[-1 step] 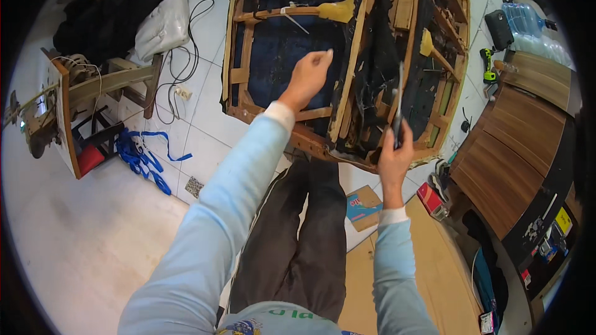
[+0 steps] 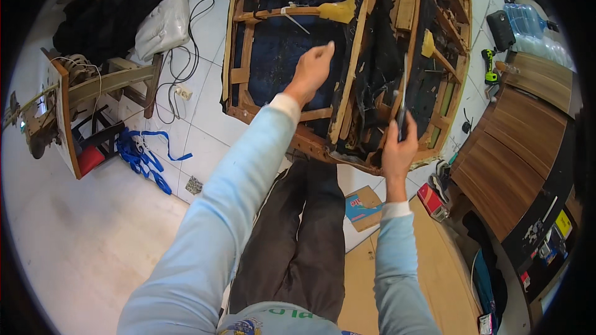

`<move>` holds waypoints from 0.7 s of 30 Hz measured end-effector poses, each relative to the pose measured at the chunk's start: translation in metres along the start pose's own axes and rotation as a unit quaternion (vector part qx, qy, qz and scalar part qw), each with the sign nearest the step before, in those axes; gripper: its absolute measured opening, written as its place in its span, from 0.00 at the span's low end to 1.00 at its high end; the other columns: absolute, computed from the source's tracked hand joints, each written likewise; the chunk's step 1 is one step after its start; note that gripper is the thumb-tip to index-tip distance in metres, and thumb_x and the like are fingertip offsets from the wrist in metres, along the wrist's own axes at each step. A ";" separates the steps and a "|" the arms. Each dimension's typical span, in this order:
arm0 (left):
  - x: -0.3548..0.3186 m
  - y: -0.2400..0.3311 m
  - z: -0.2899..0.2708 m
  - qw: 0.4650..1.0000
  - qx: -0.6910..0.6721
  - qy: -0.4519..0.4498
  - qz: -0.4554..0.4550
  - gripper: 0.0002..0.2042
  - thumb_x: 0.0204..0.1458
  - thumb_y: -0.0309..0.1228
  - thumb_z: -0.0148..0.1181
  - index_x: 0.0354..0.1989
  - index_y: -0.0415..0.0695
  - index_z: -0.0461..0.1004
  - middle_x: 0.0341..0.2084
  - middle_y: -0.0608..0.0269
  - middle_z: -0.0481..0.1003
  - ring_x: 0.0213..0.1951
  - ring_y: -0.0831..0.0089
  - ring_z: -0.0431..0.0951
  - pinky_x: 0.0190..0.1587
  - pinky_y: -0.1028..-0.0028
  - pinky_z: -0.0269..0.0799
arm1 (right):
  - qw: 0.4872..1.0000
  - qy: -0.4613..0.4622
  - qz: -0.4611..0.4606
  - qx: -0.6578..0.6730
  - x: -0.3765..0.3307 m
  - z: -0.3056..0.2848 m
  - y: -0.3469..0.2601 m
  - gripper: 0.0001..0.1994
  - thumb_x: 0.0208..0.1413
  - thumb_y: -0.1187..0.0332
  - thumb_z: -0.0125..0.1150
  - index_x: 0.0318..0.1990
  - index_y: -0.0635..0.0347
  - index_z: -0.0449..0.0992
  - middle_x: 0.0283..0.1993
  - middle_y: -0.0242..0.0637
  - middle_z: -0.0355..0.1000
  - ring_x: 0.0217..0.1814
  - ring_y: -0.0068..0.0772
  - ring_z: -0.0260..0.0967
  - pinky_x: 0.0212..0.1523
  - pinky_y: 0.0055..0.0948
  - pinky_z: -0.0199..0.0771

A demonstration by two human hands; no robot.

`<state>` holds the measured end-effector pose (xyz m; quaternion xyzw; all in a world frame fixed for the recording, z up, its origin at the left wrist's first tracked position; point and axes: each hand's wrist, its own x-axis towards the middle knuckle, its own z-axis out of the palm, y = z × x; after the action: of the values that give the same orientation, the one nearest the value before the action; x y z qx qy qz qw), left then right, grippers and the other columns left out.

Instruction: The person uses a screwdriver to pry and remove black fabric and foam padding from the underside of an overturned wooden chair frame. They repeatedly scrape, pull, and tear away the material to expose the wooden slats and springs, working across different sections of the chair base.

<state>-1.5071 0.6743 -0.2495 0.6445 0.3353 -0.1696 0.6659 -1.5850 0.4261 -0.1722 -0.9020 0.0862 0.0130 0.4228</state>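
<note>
Well, the big wooden frame (image 2: 304,142) takes up the floor right in front of the person, and everything here sits around it. Over its left half, above the dark fabric (image 2: 292,49) stretched between the rails, the left hand (image 2: 310,71) hangs with its fingers curled in and thumb and fingertips drawn together; I can't tell whether something thin is pinched there. Above the frame's right half, the right hand (image 2: 398,149) is wrapped round the lower end of a dark-handled tool (image 2: 403,115), its slim metal end pointing toward the frame's far side. I'd judge the tool light, stiff and easy to manage with one hand, best held by the dark handle, away from the metal. The frame should be heavy and awkward, rigid along its rails, so a solid outer rail is the place to grasp it; the fabric and the yellow patch (image 2: 338,11) on its crossbar look soft and likely to tear. The frame's far edge is cut off above, the right-hand fingers cover most of the handle, the metal end blurs against the dark cloth, and whether it touches anything I can't make out.
</note>
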 end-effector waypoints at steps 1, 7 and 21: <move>0.013 0.011 0.010 0.997 -0.060 -0.002 -0.050 0.30 0.67 0.52 0.57 0.66 0.39 0.71 0.52 0.56 0.79 0.52 0.67 0.78 0.58 0.68 0.70 | 0.999 -0.012 0.021 0.024 0.022 0.003 -0.008 0.20 0.67 0.70 0.60 0.64 0.67 0.73 0.49 0.43 0.80 0.46 0.31 0.78 0.48 0.31 0.76; 0.047 0.021 0.029 0.999 -0.033 0.025 0.035 0.24 0.67 0.43 0.58 0.63 0.39 0.73 0.51 0.55 0.80 0.50 0.67 0.80 0.52 0.70 0.74 | 0.985 -0.099 -0.127 -0.066 0.070 0.006 -0.033 0.17 0.66 0.68 0.63 0.60 0.59 0.79 0.43 0.46 0.80 0.40 0.43 0.80 0.42 0.34 0.77; 0.008 0.017 0.055 0.983 0.026 0.105 0.147 0.18 0.65 0.28 0.56 0.63 0.43 0.74 0.50 0.48 0.81 0.48 0.61 0.82 0.54 0.67 0.76 | 0.940 -0.272 -0.155 -0.134 0.151 -0.021 -0.044 0.15 0.63 0.70 0.65 0.56 0.56 0.82 0.38 0.42 0.79 0.34 0.46 0.78 0.36 0.35 0.76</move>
<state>-1.4771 0.6241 -0.2452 0.7182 0.3007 -0.0102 0.6274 -1.4300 0.4158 -0.1397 -0.9147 -0.1757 0.2033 0.3018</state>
